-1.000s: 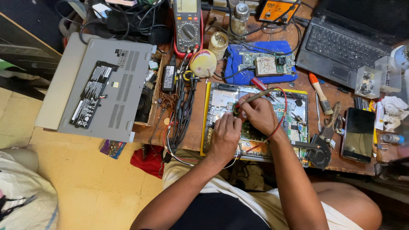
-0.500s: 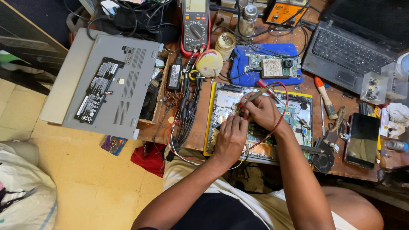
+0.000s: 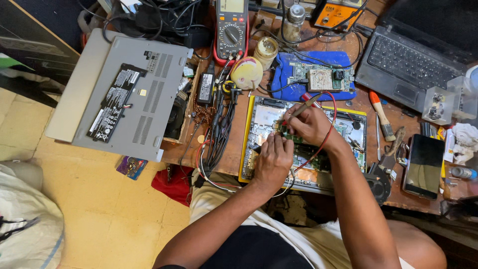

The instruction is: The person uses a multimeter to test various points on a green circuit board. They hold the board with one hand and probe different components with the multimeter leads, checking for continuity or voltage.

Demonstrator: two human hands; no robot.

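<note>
I see both hands low over the opened laptop board (image 3: pixel 303 144), which lies on a yellow-edged mat (image 3: pixel 245 144) near the front edge of the wooden table (image 3: pixel 234 149). My right hand (image 3: pixel 311 124) grips a slim probe (image 3: pixel 304 105) like a pen, its tip slanting down toward the board's left half; a red lead (image 3: pixel 329 127) curls from it around the wrist. My left hand (image 3: pixel 271 162) is curled, fingers bunched and pressed down on the board just below the right hand; I cannot tell whether it pinches a second probe or only steadies itself. The two hands sit just beside each other, nearly touching.

Behind the board, a smaller circuit board (image 3: pixel 321 78) rests on a blue pad (image 3: pixel 289 87). A multimeter (image 3: pixel 231 27) with a red casing stands at the back of the table, with black cables (image 3: pixel 219 124) trailing forward from it. To the left, a grey laptop (image 3: pixel 129 94) lies bottom up with its battery exposed, overhanging the table's edge. To the right sit an open dark laptop (image 3: pixel 408 65), an orange-handled tool (image 3: pixel 381 114) and a black phone (image 3: pixel 423 164).
</note>
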